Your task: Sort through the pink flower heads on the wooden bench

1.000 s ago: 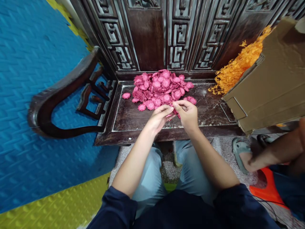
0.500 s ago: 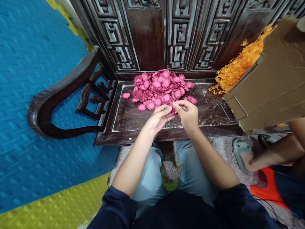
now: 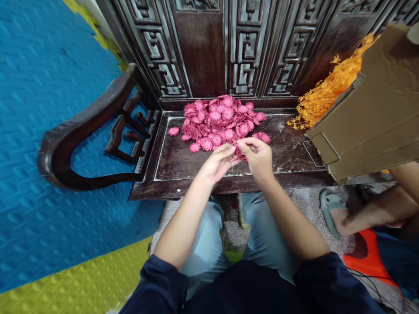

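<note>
A heap of pink artificial flower heads [image 3: 219, 120] lies on the dark wooden bench seat [image 3: 176, 163], against its carved back. At the heap's front edge my left hand [image 3: 220, 162] and my right hand [image 3: 258, 158] meet, fingertips nearly touching. Both hands are closed in a pinch on pink flower pieces [image 3: 238, 150], partly hidden by the fingers. Exactly how many pieces are between them I cannot tell. One loose pink flower head [image 3: 173, 131] sits left of the heap.
On the right, a cardboard sheet [image 3: 369, 104] stands in front of orange artificial foliage [image 3: 330, 91]. A curved wooden armrest [image 3: 55, 148] borders the seat's left side, beside blue matting [image 3: 49, 87]. Another person's leg and sandalled foot [image 3: 340, 220] show at lower right.
My hands stay at the same spot, with only slight finger movement on the pink pieces. The other person's leg at the right has shifted a little.
</note>
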Demonstrator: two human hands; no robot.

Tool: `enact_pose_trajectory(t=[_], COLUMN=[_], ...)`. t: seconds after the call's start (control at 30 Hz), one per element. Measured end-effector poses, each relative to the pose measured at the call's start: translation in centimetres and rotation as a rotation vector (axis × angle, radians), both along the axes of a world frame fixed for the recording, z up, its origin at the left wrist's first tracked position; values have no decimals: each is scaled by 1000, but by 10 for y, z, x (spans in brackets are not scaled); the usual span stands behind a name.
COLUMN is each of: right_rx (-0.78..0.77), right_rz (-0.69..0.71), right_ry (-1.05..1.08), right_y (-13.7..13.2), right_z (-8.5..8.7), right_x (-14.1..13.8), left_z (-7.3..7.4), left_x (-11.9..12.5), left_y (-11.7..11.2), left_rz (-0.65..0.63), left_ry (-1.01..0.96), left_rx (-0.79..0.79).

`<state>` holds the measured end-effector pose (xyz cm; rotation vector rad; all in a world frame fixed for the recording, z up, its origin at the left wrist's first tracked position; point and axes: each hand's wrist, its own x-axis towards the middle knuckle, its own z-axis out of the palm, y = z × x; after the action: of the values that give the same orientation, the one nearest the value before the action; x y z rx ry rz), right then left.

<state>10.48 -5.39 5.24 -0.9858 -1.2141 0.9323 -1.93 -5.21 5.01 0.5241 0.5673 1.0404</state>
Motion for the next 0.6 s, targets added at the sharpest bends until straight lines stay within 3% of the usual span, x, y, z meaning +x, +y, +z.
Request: enact_pose_trajectory(t=[0.6], right_rx=[-9], right_rz=[13], right_ry=[12], right_y=[-1], right_z=[1], right_x=[0], left_z=[4], left_x=[-1], left_y=[-3], left_rz=[-48], left_ry=[-64], left_rx=[2])
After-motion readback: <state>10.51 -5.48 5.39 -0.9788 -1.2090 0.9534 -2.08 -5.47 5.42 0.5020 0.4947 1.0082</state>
